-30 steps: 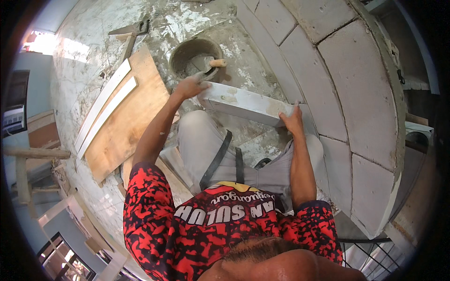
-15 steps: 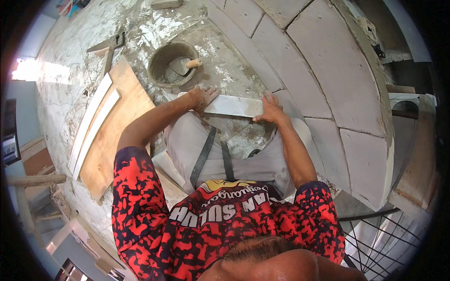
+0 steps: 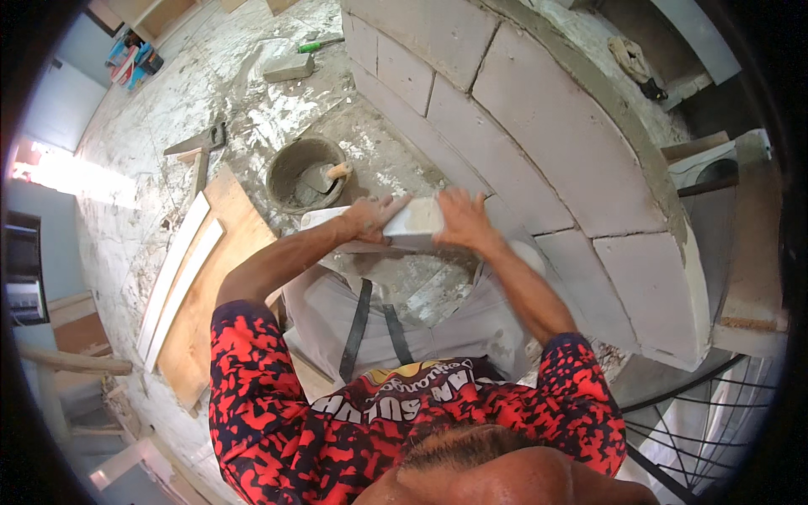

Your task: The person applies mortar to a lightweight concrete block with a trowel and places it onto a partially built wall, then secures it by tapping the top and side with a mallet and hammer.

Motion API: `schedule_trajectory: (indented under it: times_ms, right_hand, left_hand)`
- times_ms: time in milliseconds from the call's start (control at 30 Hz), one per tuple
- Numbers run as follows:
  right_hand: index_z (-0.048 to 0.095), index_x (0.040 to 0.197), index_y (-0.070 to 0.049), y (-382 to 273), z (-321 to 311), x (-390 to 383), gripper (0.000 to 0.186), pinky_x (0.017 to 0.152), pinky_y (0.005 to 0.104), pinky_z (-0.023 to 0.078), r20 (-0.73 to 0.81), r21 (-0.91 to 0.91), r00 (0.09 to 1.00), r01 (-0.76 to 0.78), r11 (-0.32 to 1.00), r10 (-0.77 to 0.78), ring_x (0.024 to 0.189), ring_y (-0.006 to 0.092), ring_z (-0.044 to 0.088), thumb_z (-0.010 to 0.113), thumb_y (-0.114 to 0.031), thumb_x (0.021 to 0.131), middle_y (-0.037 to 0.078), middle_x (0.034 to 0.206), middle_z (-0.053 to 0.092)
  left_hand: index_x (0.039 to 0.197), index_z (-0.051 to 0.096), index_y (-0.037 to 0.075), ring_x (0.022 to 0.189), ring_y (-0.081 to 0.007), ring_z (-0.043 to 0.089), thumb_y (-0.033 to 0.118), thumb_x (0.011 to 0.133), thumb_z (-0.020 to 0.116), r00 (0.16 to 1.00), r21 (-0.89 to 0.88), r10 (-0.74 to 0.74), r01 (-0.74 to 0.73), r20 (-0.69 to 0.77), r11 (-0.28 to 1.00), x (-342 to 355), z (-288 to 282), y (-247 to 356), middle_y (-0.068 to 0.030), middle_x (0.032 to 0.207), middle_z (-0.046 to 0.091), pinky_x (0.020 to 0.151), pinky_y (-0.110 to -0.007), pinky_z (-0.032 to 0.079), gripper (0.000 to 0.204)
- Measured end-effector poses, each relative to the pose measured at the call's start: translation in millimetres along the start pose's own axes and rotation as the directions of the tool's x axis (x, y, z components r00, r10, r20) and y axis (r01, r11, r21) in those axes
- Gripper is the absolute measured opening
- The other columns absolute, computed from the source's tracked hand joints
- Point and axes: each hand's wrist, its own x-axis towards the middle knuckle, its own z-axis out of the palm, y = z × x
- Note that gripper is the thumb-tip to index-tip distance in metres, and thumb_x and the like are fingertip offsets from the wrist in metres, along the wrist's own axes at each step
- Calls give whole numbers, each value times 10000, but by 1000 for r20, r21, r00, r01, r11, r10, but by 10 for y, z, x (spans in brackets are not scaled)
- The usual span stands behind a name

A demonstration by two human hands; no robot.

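In front of my lap, a long whitish masonry block (image 3: 414,217) lies crosswise between my two hands. Its upper face carries a greyish patch towards the right end. My left hand (image 3: 370,219) grips it near the middle, thumb on the near side and fingers over the top. At the right end my right hand (image 3: 461,219) is wrapped round the block, its far fingers partly hidden. Just beyond the left hand stands a round mortar bucket (image 3: 278,181), with a wooden-handled trowel (image 3: 338,171) resting in the grey mix.
A wall of large pale blocks (image 3: 555,126) curves along the right. Left of me lies a plywood sheet (image 3: 220,278) with two white strips (image 3: 181,286). Beyond are a handsaw (image 3: 198,141), a grey block (image 3: 289,67) and a green-handled tool (image 3: 311,46). A spoked wheel (image 3: 699,412) stands lower right.
My hands have come closer together on the block, and its near side now shows more. The head view has shifted, revealing more floor and wall at the far side.
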Motion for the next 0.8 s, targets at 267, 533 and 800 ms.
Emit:
schedule_trajectory:
  times_ms: [267,533,800]
  right_hand:
    - [177,1445,-61,352,-902,-462,824,1033,426,315,-751,631,643,630,454,152,1320,296,302,605,-428,845,163,1453,279]
    - [107,1455,-21,-790,-113,-253,843,1093,362,218,-425,905,892,418,73,155,1331,263,290,543,-447,874,180,1425,314]
    - [254,1412,1,-864,-899,-342,1032,1072,389,280,-570,790,821,539,293,27,1299,316,339,836,-305,618,208,1380,358]
  left_hand:
    - [1452,217,71,1146,-348,501,407,604,772,873,-546,-277,15,-402,837,-666,-1314,296,-223,1252,476,957,-398,411,1067]
    - [1395,252,-32,1158,-329,483,414,578,767,633,-827,-539,-351,-556,440,-1293,-1531,657,-209,1259,455,969,-410,406,1064]
    - [1305,368,-18,1068,-295,533,478,664,700,400,-683,-683,-703,-612,200,-1437,-713,338,-166,1171,513,898,-408,467,877]
